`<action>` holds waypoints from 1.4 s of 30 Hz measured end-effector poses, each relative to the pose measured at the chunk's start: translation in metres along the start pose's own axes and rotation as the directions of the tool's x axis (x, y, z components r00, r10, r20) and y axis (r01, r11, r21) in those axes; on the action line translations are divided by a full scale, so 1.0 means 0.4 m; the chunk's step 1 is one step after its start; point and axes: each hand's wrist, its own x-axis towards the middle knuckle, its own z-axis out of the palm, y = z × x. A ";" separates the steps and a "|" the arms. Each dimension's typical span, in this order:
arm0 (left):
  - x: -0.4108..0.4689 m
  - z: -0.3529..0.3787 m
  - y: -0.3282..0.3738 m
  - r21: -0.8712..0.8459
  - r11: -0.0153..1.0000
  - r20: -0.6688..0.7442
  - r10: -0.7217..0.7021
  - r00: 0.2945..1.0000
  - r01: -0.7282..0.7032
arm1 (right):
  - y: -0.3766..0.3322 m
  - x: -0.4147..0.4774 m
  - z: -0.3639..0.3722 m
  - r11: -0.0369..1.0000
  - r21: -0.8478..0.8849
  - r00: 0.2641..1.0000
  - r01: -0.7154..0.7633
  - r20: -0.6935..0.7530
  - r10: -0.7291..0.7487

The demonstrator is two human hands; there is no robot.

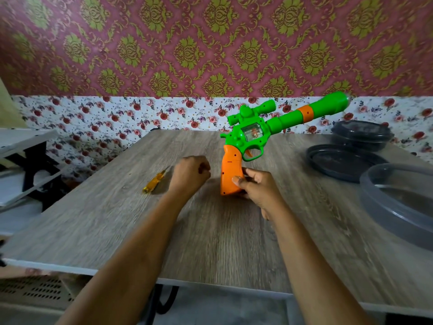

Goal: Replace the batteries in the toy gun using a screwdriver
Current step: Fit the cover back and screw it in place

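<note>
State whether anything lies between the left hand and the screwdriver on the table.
Nothing visible does. The screwdriver lies on bare table just left of the curled left hand. The toy gun, gripped by the right hand, stands on the other side.

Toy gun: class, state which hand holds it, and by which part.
The right hand grips the toy gun by its orange handle; the left hand is curled, holding nothing visible.
</note>
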 end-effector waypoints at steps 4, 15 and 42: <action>-0.001 -0.023 -0.016 -0.608 0.769 0.005 -0.244 0.970 0.197 | 0.003 0.003 0.001 1.000 -0.006 1.000 0.013 0.005 -0.013; -0.002 -0.014 -0.011 -0.206 0.967 0.035 -0.144 0.989 0.148 | 0.005 0.005 0.005 1.000 -0.009 1.000 -0.012 0.010 0.012; 0.116 0.034 -0.060 0.052 0.997 0.041 -0.064 0.997 0.062 | 0.016 0.023 0.009 0.996 0.060 0.996 -0.063 -0.061 0.067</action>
